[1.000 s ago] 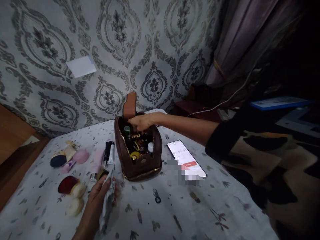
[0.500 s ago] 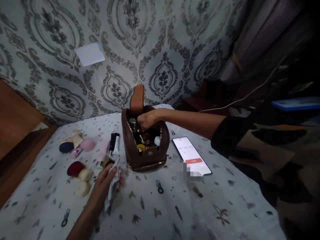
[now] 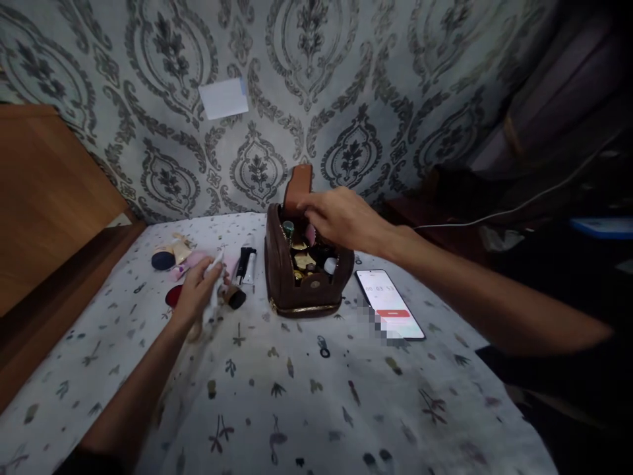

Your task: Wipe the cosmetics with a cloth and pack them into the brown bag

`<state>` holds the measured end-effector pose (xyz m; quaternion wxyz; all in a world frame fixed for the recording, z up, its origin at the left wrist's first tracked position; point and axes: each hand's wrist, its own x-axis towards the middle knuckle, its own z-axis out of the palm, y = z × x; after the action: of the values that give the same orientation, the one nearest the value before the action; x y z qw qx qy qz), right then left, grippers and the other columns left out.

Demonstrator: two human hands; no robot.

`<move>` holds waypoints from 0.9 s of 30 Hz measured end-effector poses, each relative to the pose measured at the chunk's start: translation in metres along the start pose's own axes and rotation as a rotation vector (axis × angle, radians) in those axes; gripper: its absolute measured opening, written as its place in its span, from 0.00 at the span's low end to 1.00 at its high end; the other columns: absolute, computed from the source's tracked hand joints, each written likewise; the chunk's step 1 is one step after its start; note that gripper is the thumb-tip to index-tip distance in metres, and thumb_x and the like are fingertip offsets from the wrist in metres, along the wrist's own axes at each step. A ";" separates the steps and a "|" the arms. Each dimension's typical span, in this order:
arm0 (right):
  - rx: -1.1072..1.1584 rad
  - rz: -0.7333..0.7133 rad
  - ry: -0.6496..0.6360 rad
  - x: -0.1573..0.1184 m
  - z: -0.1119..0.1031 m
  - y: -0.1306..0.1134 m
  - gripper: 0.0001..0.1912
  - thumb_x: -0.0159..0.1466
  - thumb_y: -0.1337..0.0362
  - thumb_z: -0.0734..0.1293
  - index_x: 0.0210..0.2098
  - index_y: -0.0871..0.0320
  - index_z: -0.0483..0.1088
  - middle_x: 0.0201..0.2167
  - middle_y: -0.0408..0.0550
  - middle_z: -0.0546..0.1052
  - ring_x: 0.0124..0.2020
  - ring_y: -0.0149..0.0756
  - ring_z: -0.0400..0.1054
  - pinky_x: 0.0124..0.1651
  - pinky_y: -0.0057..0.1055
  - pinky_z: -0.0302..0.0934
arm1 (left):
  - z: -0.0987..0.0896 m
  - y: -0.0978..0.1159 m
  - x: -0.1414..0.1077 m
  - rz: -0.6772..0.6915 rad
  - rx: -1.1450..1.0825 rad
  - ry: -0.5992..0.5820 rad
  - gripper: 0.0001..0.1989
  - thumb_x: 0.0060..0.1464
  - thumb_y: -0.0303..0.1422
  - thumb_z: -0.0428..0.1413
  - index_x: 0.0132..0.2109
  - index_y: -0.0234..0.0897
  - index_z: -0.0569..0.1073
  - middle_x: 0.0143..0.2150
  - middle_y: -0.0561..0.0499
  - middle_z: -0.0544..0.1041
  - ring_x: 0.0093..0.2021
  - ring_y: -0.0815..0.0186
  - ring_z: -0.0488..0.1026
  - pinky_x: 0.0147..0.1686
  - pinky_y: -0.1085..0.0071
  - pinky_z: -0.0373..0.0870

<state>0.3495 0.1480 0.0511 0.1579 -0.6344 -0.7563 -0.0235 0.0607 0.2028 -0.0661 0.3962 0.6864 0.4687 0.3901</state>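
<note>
A brown toiletry bag point(image 3: 279, 264) stands unzipped on the patterned cloth, its tan strap point(image 3: 299, 185) raised at the back. Inside are a green-topped bottle point(image 3: 287, 229), a white cap point(image 3: 330, 265) and several gold items. Over the bag's opening is my right hand point(image 3: 341, 218), fingers drawn together; a pinkish thing shows beneath them, but whether it is held I cannot tell. To the left, my left hand point(image 3: 196, 290) is closed around a crumpled white packet point(image 3: 215, 284). A brown item with a dark end point(image 3: 234, 297) shows beside those fingers, perhaps also in the hand.
A black tube point(image 3: 242, 265) and a white tube point(image 3: 250, 269) lie left of the bag. Further left are a dark blue round item point(image 3: 162, 259) and a red round one point(image 3: 173, 296). A lit phone point(image 3: 393, 307) lies to the right. Behind rises a patterned wall point(image 3: 306, 132).
My right hand has risen from inside the bag to above its opening. My left hand, still holding the white packet, is now over the small items on the left. The view has shifted.
</note>
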 end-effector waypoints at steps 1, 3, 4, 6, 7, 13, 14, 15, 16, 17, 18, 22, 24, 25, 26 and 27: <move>0.059 0.005 0.091 -0.014 0.000 -0.012 0.16 0.65 0.69 0.60 0.49 0.62 0.74 0.38 0.54 0.79 0.43 0.43 0.73 0.46 0.33 0.62 | -0.001 -0.003 0.013 0.061 0.135 -0.002 0.17 0.57 0.47 0.51 0.38 0.36 0.70 0.31 0.49 0.77 0.30 0.64 0.73 0.30 0.72 0.68; 0.219 -0.024 0.195 -0.044 0.009 -0.035 0.16 0.67 0.68 0.59 0.49 0.60 0.74 0.35 0.50 0.80 0.37 0.39 0.74 0.42 0.31 0.63 | 0.004 -0.009 0.037 0.095 0.507 -0.042 0.15 0.61 0.40 0.46 0.44 0.35 0.71 0.39 0.46 0.79 0.39 0.61 0.75 0.39 0.69 0.70; 0.314 -0.060 0.207 -0.058 0.019 -0.046 0.16 0.68 0.67 0.58 0.49 0.59 0.74 0.35 0.49 0.80 0.36 0.37 0.74 0.41 0.30 0.63 | 0.008 -0.012 0.048 0.089 0.567 -0.060 0.15 0.61 0.38 0.46 0.47 0.34 0.71 0.41 0.45 0.79 0.41 0.59 0.75 0.41 0.67 0.69; 0.468 -0.155 0.203 -0.084 0.045 -0.062 0.16 0.68 0.67 0.58 0.49 0.58 0.74 0.35 0.48 0.80 0.34 0.35 0.74 0.39 0.29 0.65 | 0.020 -0.017 0.063 0.076 0.654 -0.108 0.15 0.60 0.34 0.48 0.50 0.35 0.71 0.45 0.43 0.79 0.46 0.57 0.74 0.46 0.66 0.68; 0.522 -0.190 0.196 -0.094 0.060 -0.068 0.16 0.68 0.68 0.58 0.49 0.57 0.74 0.36 0.48 0.81 0.36 0.35 0.75 0.41 0.29 0.65 | 0.026 -0.019 0.069 0.066 0.676 -0.132 0.14 0.59 0.33 0.49 0.51 0.35 0.71 0.46 0.42 0.79 0.48 0.56 0.74 0.47 0.65 0.67; 0.725 -0.087 0.012 -0.121 0.119 -0.086 0.16 0.64 0.71 0.59 0.45 0.57 0.76 0.31 0.47 0.80 0.30 0.34 0.74 0.35 0.28 0.64 | 0.055 -0.019 0.084 -0.050 0.821 -0.209 0.17 0.53 0.29 0.56 0.51 0.35 0.70 0.49 0.35 0.78 0.51 0.47 0.74 0.47 0.60 0.66; 0.771 -0.058 -0.022 -0.121 0.124 -0.087 0.16 0.63 0.72 0.59 0.44 0.57 0.76 0.31 0.47 0.80 0.29 0.34 0.74 0.34 0.28 0.64 | 0.057 -0.019 0.086 -0.067 0.829 -0.207 0.18 0.51 0.28 0.57 0.51 0.35 0.70 0.49 0.34 0.78 0.51 0.46 0.74 0.47 0.59 0.66; 0.829 -0.019 -0.054 -0.119 0.128 -0.089 0.16 0.63 0.71 0.59 0.44 0.58 0.76 0.31 0.47 0.80 0.28 0.33 0.73 0.33 0.27 0.64 | 0.059 -0.019 0.088 -0.079 0.830 -0.201 0.19 0.50 0.26 0.58 0.51 0.34 0.70 0.49 0.34 0.77 0.52 0.46 0.74 0.47 0.59 0.66; 0.900 0.032 -0.082 -0.117 0.132 -0.090 0.15 0.62 0.71 0.60 0.43 0.59 0.76 0.30 0.47 0.79 0.27 0.33 0.73 0.32 0.27 0.64 | 0.060 -0.019 0.089 -0.088 0.823 -0.192 0.20 0.48 0.25 0.58 0.51 0.34 0.70 0.49 0.34 0.77 0.52 0.46 0.74 0.48 0.59 0.66; 0.979 0.089 -0.110 -0.115 0.137 -0.091 0.14 0.62 0.71 0.60 0.42 0.59 0.75 0.30 0.47 0.79 0.26 0.32 0.73 0.31 0.27 0.64 | 0.060 -0.018 0.090 -0.095 0.809 -0.181 0.21 0.47 0.24 0.59 0.50 0.34 0.70 0.49 0.34 0.78 0.52 0.46 0.74 0.47 0.60 0.66; 1.065 0.147 -0.134 -0.113 0.141 -0.092 0.13 0.62 0.70 0.60 0.42 0.60 0.75 0.29 0.46 0.78 0.25 0.31 0.72 0.30 0.26 0.64 | 0.059 -0.016 0.092 -0.097 0.788 -0.168 0.21 0.46 0.24 0.59 0.50 0.35 0.70 0.48 0.35 0.78 0.52 0.47 0.74 0.47 0.61 0.66; 1.346 0.258 -0.167 -0.108 0.160 -0.092 0.11 0.61 0.63 0.63 0.42 0.60 0.72 0.29 0.44 0.76 0.24 0.29 0.70 0.26 0.25 0.63 | 0.040 -0.003 0.087 -0.057 0.639 -0.088 0.23 0.49 0.27 0.57 0.54 0.35 0.68 0.45 0.41 0.78 0.49 0.52 0.75 0.45 0.64 0.68; 1.425 0.260 -0.144 -0.107 0.167 -0.093 0.14 0.60 0.59 0.65 0.43 0.58 0.71 0.31 0.45 0.75 0.25 0.29 0.70 0.25 0.24 0.62 | 0.029 0.008 0.073 -0.027 0.549 -0.062 0.26 0.52 0.29 0.55 0.59 0.35 0.64 0.42 0.46 0.79 0.44 0.57 0.76 0.41 0.67 0.70; 1.454 0.262 -0.124 -0.107 0.169 -0.095 0.16 0.60 0.57 0.66 0.44 0.57 0.70 0.33 0.45 0.75 0.27 0.30 0.71 0.25 0.24 0.63 | 0.025 0.013 0.062 -0.015 0.488 -0.063 0.27 0.54 0.30 0.54 0.61 0.36 0.62 0.40 0.48 0.79 0.40 0.59 0.77 0.38 0.68 0.71; 1.482 0.267 -0.097 -0.107 0.170 -0.097 0.18 0.59 0.55 0.67 0.46 0.57 0.69 0.35 0.46 0.75 0.30 0.32 0.73 0.25 0.25 0.63 | 0.022 0.019 0.049 -0.006 0.422 -0.072 0.29 0.55 0.33 0.53 0.63 0.38 0.59 0.39 0.50 0.79 0.36 0.61 0.77 0.35 0.70 0.71; 1.511 0.273 -0.072 -0.106 0.171 -0.099 0.21 0.59 0.53 0.68 0.49 0.56 0.68 0.37 0.48 0.74 0.34 0.34 0.74 0.26 0.25 0.65 | 0.020 0.023 0.033 0.004 0.345 -0.093 0.30 0.56 0.35 0.52 0.65 0.39 0.57 0.39 0.51 0.79 0.33 0.63 0.76 0.32 0.71 0.72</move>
<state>0.2332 0.0679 -0.1230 0.5253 -0.4422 -0.4866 0.5402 0.0952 0.2250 -0.0470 0.2930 0.7625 0.5085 0.2722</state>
